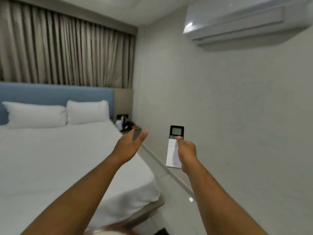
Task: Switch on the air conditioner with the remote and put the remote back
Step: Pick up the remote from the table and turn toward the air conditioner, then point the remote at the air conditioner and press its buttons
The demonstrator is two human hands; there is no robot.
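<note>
Bed (59, 158) filling the left and lower left, white sheet smooth, near corner reaching toward the bottom centre. Behind the bed, along its head, blue headboard (55, 94), and above that grey pleated curtain (64, 53) drawn shut across the width. Right of the bed, plain pale wall (228, 124) running away to the far corner. High on that wall, well above and right of the bed, white air conditioner (245, 22), front flap looking closed, edges blurred. At the head of the bed, two white pillows (35, 115) side by side against the headboard. Beyond the bed's far right corner, low nightstand (128, 129) with small dark and white items, too small to tell. Over the bed's right edge, left hand (128, 146) empty, palm turned up, fingers spread wide. Right of the bed, over the floor strip by the wall, right hand (186, 153) wrapped round the remote (175, 146), thumb (179, 141) pressed on the buttons just below the screen. Remote upright, white body, dark top with grey screen, top end aimed toward the wall below the air conditioner.
</note>
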